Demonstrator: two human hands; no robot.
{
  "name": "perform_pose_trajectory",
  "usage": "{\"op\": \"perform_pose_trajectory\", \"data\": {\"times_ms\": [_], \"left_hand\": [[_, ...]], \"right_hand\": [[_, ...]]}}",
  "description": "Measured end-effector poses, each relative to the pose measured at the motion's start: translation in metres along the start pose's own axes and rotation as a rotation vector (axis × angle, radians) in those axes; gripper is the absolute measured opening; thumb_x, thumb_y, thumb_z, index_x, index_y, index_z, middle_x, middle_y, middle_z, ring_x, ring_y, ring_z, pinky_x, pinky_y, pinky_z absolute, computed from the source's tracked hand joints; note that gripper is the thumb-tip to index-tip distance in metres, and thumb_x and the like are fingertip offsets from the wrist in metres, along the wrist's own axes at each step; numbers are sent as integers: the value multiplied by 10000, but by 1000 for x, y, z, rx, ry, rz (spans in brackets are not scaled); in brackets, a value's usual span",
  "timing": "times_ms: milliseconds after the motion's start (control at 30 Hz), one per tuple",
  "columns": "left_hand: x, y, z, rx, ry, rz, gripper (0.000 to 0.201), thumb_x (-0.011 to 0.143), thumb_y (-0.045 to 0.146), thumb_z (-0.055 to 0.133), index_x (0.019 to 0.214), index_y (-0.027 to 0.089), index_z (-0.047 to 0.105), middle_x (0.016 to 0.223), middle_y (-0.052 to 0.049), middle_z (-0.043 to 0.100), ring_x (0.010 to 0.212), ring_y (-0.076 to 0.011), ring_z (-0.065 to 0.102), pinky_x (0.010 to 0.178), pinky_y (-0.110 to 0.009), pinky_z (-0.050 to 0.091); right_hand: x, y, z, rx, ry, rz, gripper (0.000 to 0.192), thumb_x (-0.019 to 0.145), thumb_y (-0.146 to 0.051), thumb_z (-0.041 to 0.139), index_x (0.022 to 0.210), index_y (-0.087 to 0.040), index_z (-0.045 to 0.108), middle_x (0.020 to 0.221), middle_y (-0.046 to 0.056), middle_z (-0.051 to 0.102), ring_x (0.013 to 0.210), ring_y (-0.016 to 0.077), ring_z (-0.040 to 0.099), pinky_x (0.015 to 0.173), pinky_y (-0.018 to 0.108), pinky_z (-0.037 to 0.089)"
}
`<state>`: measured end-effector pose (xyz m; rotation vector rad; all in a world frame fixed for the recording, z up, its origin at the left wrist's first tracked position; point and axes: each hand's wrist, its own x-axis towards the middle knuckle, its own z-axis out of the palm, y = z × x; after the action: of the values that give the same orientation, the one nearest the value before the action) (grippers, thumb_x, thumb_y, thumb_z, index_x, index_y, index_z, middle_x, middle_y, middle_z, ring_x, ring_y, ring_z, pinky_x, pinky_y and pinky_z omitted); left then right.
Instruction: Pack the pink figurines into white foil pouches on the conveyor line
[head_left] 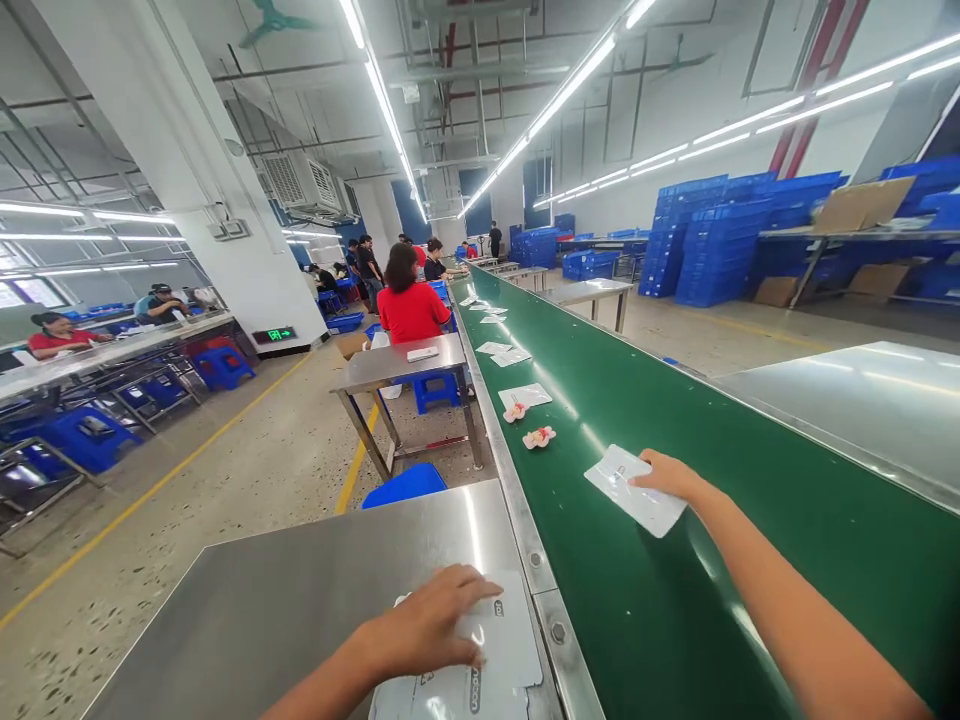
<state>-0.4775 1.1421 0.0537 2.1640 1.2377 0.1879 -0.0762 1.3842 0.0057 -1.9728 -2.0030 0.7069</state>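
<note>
My right hand (664, 475) pinches the near right edge of a flat white plastic packet (626, 490) over the green conveyor belt (675, 410). Beneath my left hand (431, 625) lies a small pile of white printed packets (510, 640) at the right edge of a steel table (300, 590). The left thumb and fingers are spread across the top packet. Two small pink and cream pieces, the nearer piece (538, 438) and the farther piece (514, 412), sit on the belt's left side. Just behind them lies another white packet (525, 395).
Several more packets (510, 356) lie farther up the belt. A metal rail (525, 540) separates belt and table. A blue stool (405, 485) stands beyond my table. A person in a red top (412, 310) sits ahead at the left. Stacked blue crates (720, 240) stand at right.
</note>
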Motion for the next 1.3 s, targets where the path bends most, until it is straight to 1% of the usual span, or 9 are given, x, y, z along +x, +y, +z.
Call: {"op": "perform_pose_trajectory", "data": {"times_ms": [133, 200, 333, 433, 700, 833, 967, 1133, 1300], "left_hand": [[19, 6, -3, -184, 257, 67, 583, 786, 391, 604, 1323, 329, 385, 1364, -38, 409, 1250, -245, 346, 1066, -408, 241], [39, 13, -8, -409, 332, 75, 662, 774, 479, 598, 1355, 290, 345, 1384, -76, 392, 1266, -266, 335, 1059, -439, 248], [71, 36, -16, -1009, 190, 250, 846, 675, 592, 648, 1361, 197, 350, 1346, -148, 435, 1235, -320, 384, 1007, -441, 321], [73, 50, -10, -1277, 152, 348, 669, 732, 537, 630, 1255, 142, 496, 1198, -155, 564, 1115, -318, 504, 951, -417, 372], [54, 47, 18, -1513, 234, 223, 475, 752, 350, 678, 1148, 112, 569, 1055, -147, 636, 966, -271, 592, 840, -359, 447], [58, 33, 17, -1556, 383, -35, 415, 737, 384, 683, 1036, 105, 614, 925, -127, 675, 864, -248, 631, 802, -351, 479], [59, 12, 5, -1506, 553, -189, 438, 682, 411, 723, 1007, 133, 627, 876, -105, 688, 801, -235, 644, 750, -340, 501], [66, 1, -4, -1288, 663, -215, 458, 594, 472, 759, 867, 120, 655, 739, -72, 679, 675, -203, 622, 647, -290, 484], [81, 18, 1, -1149, 643, -151, 439, 515, 428, 803, 771, 106, 652, 673, -45, 648, 596, -158, 562, 570, -233, 414]], "right_hand": [[-70, -42, 2, 201, 62, -93, 326, 782, -454, 504, 991, -204, 495, 962, 50, 650, 820, 199, 629, 665, 274, 471], [-111, -77, 6, 644, 63, -168, 415, 763, -491, 561, 1047, -205, 459, 991, 71, 643, 828, 216, 629, 661, 292, 490], [-175, -139, 27, 1013, 56, -316, 470, 705, -497, 647, 1028, -202, 475, 969, 58, 641, 849, 217, 613, 707, 302, 492], [-192, -156, 53, 987, 97, -349, 445, 698, -498, 652, 991, -200, 496, 927, 47, 640, 820, 208, 597, 692, 298, 482], [-211, -151, 97, 804, 172, -331, 384, 753, -496, 590, 982, -200, 505, 885, 30, 621, 772, 192, 567, 652, 286, 456], [-200, -160, 102, 765, 111, -365, 384, 738, -504, 598, 967, -206, 518, 879, 15, 623, 779, 177, 578, 677, 271, 468], [-141, -149, 84, 711, 87, -154, 377, 861, -530, 380, 930, -190, 528, 863, 28, 616, 780, 151, 596, 678, 262, 489], [-65, -127, 56, 603, 126, 155, 347, 906, -440, 409, 1007, -133, 536, 914, 64, 593, 777, 153, 585, 690, 325, 494], [-51, -135, 63, 573, 110, 138, 215, 862, -332, 544, 918, -130, 590, 921, 41, 603, 819, 148, 578, 750, 345, 486]]}}
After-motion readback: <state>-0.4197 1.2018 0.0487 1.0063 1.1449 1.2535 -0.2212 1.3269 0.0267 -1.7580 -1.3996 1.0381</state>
